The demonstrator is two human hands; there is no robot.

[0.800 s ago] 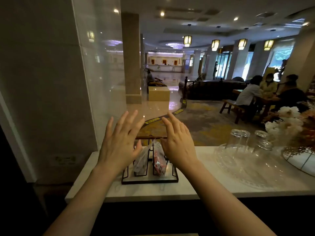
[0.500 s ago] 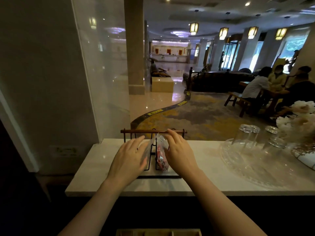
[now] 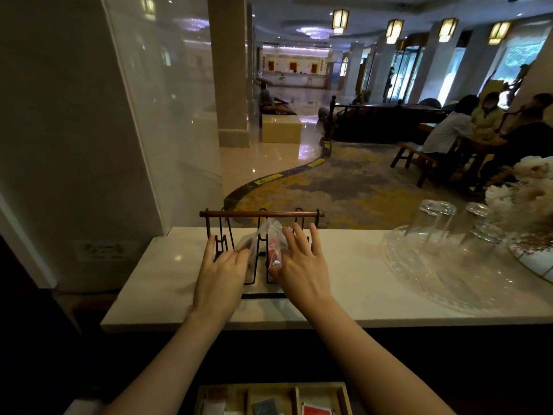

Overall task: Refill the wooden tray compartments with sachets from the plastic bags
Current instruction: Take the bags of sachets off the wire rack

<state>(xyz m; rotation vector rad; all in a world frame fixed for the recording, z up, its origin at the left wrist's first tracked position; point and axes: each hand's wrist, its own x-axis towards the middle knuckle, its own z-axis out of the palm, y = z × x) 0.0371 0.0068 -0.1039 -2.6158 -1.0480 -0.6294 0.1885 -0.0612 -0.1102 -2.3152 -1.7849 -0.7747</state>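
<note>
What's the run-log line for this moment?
left hand: on clear bag | right hand: on sachet bag | rack: on counter | wooden tray: below, partly stocked

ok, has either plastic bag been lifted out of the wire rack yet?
No: both plastic bags sit between the dividers of the wire rack on the counter, with the left hand and right hand on them.

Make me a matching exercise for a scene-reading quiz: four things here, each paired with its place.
Things:
1. wooden tray
2. upturned glasses
3. wire rack
4. plastic bag with red sachets

Places:
A. under the right hand
B. bottom edge of the view, below the counter
C. counter's right part, on a clear platter
D. counter middle, between both hands

Pairs: 1-B, 2-C, 3-D, 4-A
</note>
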